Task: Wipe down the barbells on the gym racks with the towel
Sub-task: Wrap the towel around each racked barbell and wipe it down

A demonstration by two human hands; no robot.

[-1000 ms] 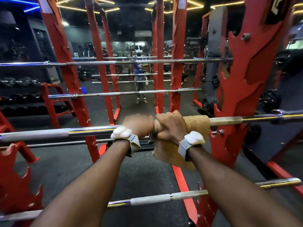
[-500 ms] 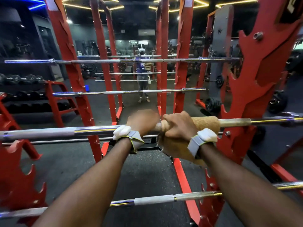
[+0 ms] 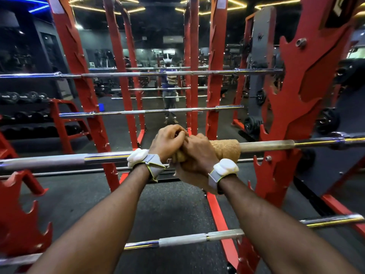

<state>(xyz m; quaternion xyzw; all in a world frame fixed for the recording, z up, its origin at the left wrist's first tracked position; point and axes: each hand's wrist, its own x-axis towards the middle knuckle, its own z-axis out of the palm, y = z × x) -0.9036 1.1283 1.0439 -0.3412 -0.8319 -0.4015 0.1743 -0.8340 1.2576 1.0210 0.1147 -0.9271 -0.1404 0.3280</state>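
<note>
Barbell (image 3: 65,160) runs across the whole view. It crosses the left upright (image 3: 92,115) and the flame-cut right upright (image 3: 296,119) of the red rack. Can't tell which hook bears it.

Towel (image 3: 227,150), tan, is wrapped round the bar between the two uprights, nearer the right one. A flap of it hangs under my right wrist.

Right hand (image 3: 199,155) grips the towel on the bar, fingers wrapped round and pressed together. Left hand (image 3: 167,141) is just beside it and touching it, fingers curled tight over the towel's left end. Its fingertips are tucked against the right hand, so I can't see them. Wrist bands (image 3: 225,169) are grey, with a white pod on each.

Room:
- **Left:** bare chrome from the left hand past the left upright to the frame edge.
- **Right:** a short dull stretch of bar after the towel, then the right upright's edge, near.
- **Below:** dark floor (image 3: 173,204) is open down to a lower barbell (image 3: 197,238).
- **Beyond:** an upper barbell (image 3: 118,74) and a middle barbell (image 3: 138,112) farther back, well apart from the hands.
- **Sides:** dumbbell stand (image 3: 65,119) at left, weight plates (image 3: 250,124) at right behind the rack.

Writing:
- Black plate (image 3: 339,8) at the right upright's top has a white mark, cut off by the frame, unreadable.
- Grey panel (image 3: 260,36) has a small logo, too small to read.
</note>
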